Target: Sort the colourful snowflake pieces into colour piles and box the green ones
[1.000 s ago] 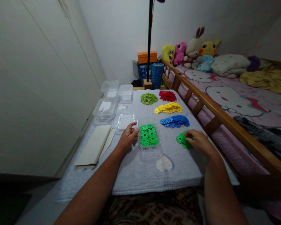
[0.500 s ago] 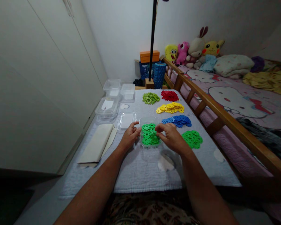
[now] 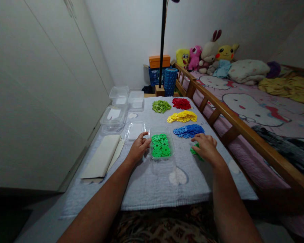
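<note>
A clear plastic container sits on the grey quilted mat, partly filled with bright green flower-shaped discs. My left hand rests against the container's left side, fingers curled on its rim. My right hand lies palm down on a loose pile of the same green discs, covering most of it; its fingers are curled over the pieces. Farther back lie separate piles of blue discs, yellow discs, red discs and light green discs.
Several empty clear containers and a lid stand at the mat's left, with folded white paper beside them. A wooden bed rail runs along the right. A black pole and blue roller stand at the back.
My right hand moved from over the container back to the right and came down on the loose green pile. My left hand stayed at the container's side.
</note>
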A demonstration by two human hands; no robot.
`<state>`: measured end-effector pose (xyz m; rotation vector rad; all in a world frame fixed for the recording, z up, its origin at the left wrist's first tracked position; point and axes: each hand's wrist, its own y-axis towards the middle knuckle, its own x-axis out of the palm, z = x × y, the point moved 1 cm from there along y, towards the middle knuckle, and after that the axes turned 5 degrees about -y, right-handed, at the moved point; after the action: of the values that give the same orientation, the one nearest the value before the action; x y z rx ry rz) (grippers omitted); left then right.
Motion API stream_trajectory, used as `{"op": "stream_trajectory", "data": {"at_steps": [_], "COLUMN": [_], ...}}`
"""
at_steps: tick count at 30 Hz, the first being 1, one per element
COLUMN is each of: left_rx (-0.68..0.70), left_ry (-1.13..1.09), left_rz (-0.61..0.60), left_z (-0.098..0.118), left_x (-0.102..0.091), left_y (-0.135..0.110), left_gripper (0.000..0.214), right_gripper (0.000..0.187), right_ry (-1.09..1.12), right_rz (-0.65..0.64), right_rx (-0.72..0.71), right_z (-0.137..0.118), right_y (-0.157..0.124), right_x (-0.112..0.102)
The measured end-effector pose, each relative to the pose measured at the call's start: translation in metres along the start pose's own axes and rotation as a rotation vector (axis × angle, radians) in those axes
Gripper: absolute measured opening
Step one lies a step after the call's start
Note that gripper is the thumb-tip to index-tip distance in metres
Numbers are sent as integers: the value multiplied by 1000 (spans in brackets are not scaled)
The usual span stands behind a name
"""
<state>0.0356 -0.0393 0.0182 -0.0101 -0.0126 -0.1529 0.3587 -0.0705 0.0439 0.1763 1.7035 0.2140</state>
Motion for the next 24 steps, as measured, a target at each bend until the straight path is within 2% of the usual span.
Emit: {"op": "stream_trajectory", "data": {"at_steps": [3,7,11,15,17,20,24], "left_rx": [-6,-6,-2,-7,-5,-4,4], "left_ry": [3,12,16,2,1,-1,-3], "left_rz": [-2,3,8,13,10,9,17], "left_z": [0,0,1,0,0,0,-1], "left_x": [0,0,0,0,0,0,0], "left_y": [0,0,0,-1,-1,-1,0], "left_gripper": [56,57,57,58,59,59,59], "right_gripper": [28,21,16,13,13,12,13], "right_ry": [-56,-65,-53,32,131,297,416], "right_rz": [-7,4,-1,-152,-176,-101,-68], "right_rx": [3,-20,-21,-11,-54,-134,-210], "right_z": [18,18,10,1,-9,-35,-81], "right_y": [-12,-18,-14,-7,-3,2,3], "right_x": [10,15,6,-13,-24,-39,-41]}}
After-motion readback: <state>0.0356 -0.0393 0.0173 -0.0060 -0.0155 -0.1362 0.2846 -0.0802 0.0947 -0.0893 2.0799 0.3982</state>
